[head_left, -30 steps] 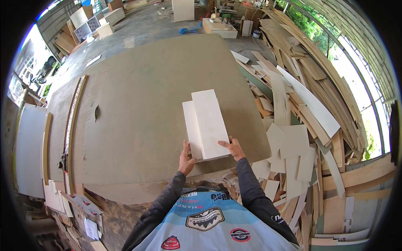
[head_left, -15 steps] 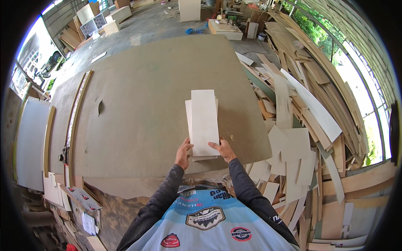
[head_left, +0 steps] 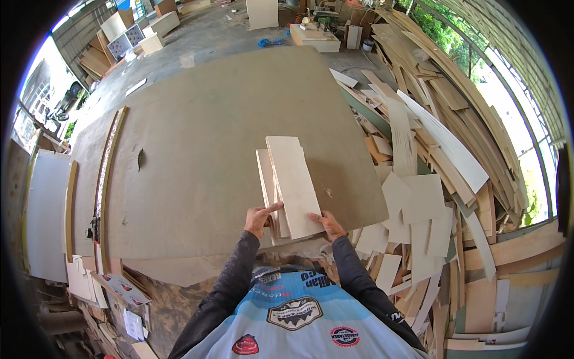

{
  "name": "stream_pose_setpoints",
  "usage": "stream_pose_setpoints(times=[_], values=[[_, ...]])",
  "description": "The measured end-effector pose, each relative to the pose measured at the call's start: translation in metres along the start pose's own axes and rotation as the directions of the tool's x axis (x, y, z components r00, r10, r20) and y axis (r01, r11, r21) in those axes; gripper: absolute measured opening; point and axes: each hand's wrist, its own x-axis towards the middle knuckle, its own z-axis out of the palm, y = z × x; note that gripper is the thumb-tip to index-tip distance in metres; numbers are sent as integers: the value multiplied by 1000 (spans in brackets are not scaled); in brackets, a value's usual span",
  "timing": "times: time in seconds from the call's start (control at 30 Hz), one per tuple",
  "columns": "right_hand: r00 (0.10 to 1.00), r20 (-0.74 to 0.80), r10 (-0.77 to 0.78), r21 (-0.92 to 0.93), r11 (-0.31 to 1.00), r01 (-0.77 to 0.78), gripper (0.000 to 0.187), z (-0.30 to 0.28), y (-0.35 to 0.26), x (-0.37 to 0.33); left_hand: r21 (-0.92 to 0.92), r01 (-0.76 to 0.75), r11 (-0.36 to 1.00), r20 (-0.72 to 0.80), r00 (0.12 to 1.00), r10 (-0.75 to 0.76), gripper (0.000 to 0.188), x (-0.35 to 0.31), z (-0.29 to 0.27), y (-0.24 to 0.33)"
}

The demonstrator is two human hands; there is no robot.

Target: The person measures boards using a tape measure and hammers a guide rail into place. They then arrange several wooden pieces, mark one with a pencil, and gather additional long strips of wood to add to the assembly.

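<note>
So there's a small stack of pale boards over the near part of a big brown bench, close to the edge by the person's body. The top board (head_left: 293,185) sits skewed, so the lower boards (head_left: 263,173) peek out along its left side, with a narrow gap between them. Can't tell exactly how many are in there, or if the stack is resting flat or lifted a bit.

Left hand (head_left: 257,220) is clamped on the left side of the lower boards near the close end, thumb reaching across toward the top board's edge. Right hand (head_left: 328,226) has the near right corner of the top board pinched, thumb on the upper face. The fingers underneath are mostly hidden on both.

Rest of the bench (head_left: 197,149): a curled leaf-like thing (head_left: 140,159) lies left of the stack, and further left a long strip with light wood edges (head_left: 110,179) runs away from the person, a small dark object (head_left: 90,230) right beside its near part. Off to the right there's a messy heap of offcuts (head_left: 418,209), with a long white strip (head_left: 445,140) lying across it. Far side, on the floor, a blue tangle (head_left: 274,42) lies near a low box (head_left: 314,40) with tools on top.
</note>
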Motion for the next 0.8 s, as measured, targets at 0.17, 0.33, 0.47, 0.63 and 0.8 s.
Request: stream_pose_setpoints(times=[0.17, 0.33, 0.47, 0.63, 0.8], values=[[998, -11, -59, -382, 923, 51, 66, 3, -8, -2, 162, -115, 980, -198, 969, 146, 49, -11, 23, 10], [891, -84, -446, -792, 573, 212, 66, -2, -14, -6, 410, -233, 882, -212, 916, 341, 52, -12, 34, 10], [885, 41, -464, -728, 593, 345, 66, -22, -26, -3, 431, -360, 828, -107, 890, 443, 48, -17, 54, 3], [950, -27, -312, -142, 942, 305, 53, -41, -12, 0, 393, -468, 791, 210, 884, 418, 72, -19, 62, -13], [965, -134, -225, -135, 969, 207, 54, -42, -9, -27, 356, -594, 722, 462, 783, 417, 130, -34, 68, -36]])
